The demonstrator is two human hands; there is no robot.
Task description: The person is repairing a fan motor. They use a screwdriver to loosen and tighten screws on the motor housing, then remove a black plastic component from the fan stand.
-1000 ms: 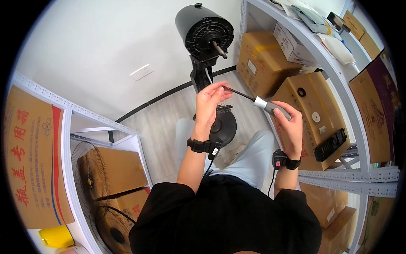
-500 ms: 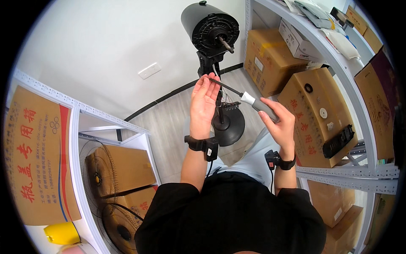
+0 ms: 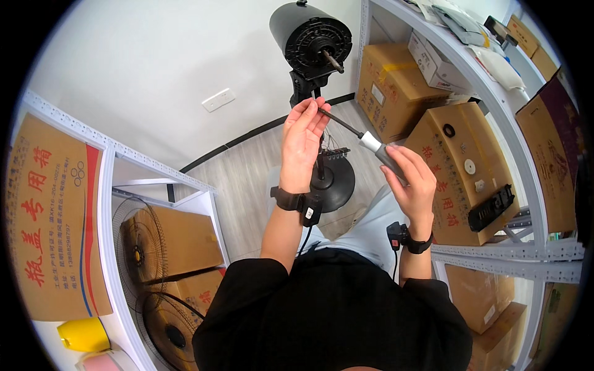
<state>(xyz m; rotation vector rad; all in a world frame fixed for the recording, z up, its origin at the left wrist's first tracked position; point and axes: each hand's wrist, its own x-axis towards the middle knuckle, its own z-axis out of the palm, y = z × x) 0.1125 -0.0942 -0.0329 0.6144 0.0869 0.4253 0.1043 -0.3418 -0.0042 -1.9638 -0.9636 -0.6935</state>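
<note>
The right hand (image 3: 413, 179) is gripping the screwdriver (image 3: 370, 141) mid-scene, the left hand's (image 3: 301, 141) fingers pinching its tip; the far fan motor (image 3: 317, 44) is standing part-stripped, housing (image 3: 296, 25) on, shaft (image 3: 333, 60) bare; grilles (image 3: 137, 251) are sitting apart at left.

The screwdriver (image 3: 371, 141) has its tip hidden at the left hand (image 3: 301, 141), which covers part of the fan pole (image 3: 320, 164). The lower edge cuts off a pink object (image 3: 102, 362); a white piece (image 3: 479, 185) on the carton (image 3: 489, 139) is too small to identify.
</note>
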